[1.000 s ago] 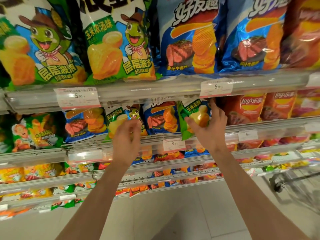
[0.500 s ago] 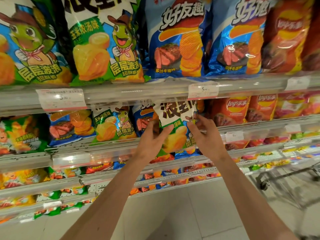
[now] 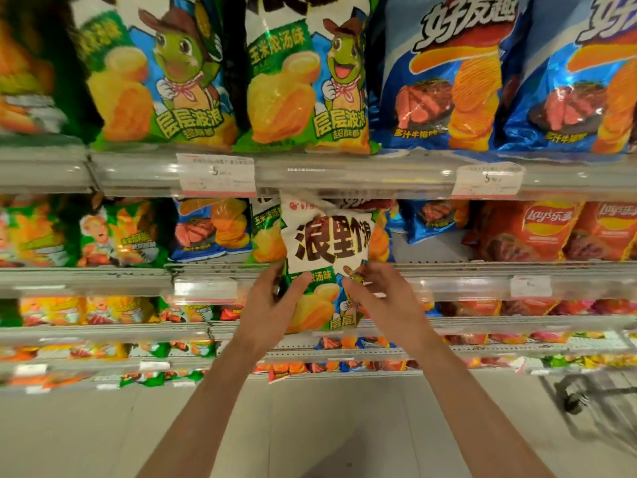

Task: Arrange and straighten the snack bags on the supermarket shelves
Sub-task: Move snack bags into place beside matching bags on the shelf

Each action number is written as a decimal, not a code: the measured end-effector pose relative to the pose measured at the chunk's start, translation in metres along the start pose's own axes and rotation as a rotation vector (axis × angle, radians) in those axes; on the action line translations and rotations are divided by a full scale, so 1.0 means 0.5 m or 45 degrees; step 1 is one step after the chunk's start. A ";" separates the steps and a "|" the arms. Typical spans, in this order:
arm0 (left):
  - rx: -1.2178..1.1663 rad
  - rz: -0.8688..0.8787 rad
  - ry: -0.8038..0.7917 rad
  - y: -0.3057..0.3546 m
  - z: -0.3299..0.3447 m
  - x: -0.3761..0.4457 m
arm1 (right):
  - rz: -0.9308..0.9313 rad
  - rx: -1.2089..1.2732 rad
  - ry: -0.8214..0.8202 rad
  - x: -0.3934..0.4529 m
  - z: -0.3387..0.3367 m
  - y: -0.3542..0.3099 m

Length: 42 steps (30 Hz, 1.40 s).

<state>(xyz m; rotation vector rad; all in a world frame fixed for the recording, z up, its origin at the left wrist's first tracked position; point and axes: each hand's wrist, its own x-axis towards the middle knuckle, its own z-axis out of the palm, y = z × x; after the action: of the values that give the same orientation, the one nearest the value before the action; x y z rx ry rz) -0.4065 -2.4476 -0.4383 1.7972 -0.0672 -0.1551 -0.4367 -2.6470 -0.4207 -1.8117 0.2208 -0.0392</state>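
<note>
A green and white snack bag [image 3: 325, 250] with a cartoon turtle hangs upright in front of the second shelf [image 3: 448, 270], clear of the row. My left hand [image 3: 272, 305] grips its lower left edge, thumb on the front. My right hand [image 3: 377, 298] pinches its lower right edge. Behind it on that shelf stand another green bag [image 3: 265, 232] and blue steak-flavour bags [image 3: 213, 229]. The held bag's bottom corner is hidden by my hands.
The top shelf [image 3: 344, 174] carries large green turtle bags [image 3: 303, 74] and blue ridged-chip bags [image 3: 444, 74]. Red Lay's bags [image 3: 531, 232] fill the second shelf's right. Lower shelves hold several small bags. A shopping cart wheel [image 3: 572, 398] shows at the lower right floor.
The green bag has come out from the second shelf and risen upright in front of it. My left hand moved from the neighbouring green bag onto this one; both hands now hold it.
</note>
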 end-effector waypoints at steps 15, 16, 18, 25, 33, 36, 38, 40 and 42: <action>-0.156 -0.124 0.582 -0.080 -0.263 -0.048 | -0.405 -0.583 -0.373 0.089 0.259 -0.074; -0.148 -0.124 0.610 -0.084 -0.278 -0.048 | -0.559 -0.779 -0.293 0.099 0.267 -0.073; -0.094 -0.124 0.662 -0.088 -0.305 -0.046 | -0.812 -1.072 -0.247 0.118 0.287 -0.071; -0.087 -0.120 0.736 -0.084 -0.354 -0.029 | -0.904 -1.389 -0.209 0.144 0.283 -0.054; -0.062 -0.096 0.778 -0.083 -0.382 -0.022 | -0.676 -1.166 -0.061 0.148 0.332 -0.107; -0.074 -0.109 0.801 -0.080 -0.397 -0.021 | -0.407 -0.900 -0.010 0.173 0.381 -0.128; -0.081 -0.101 0.802 -0.077 -0.406 -0.019 | -0.251 -0.755 -0.012 0.191 0.407 -0.136; -0.088 -0.097 0.808 -0.078 -0.416 -0.018 | -0.149 -0.676 -0.017 0.203 0.427 -0.141; -0.099 -0.103 0.819 -0.079 -0.428 -0.020 | -0.110 -0.644 -0.004 0.216 0.442 -0.140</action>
<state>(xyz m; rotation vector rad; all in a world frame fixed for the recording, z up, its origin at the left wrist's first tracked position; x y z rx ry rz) -0.3874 -2.2310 -0.4283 1.6974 0.4631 0.3609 -0.2900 -2.4374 -0.4184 -2.3250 0.1582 -0.0443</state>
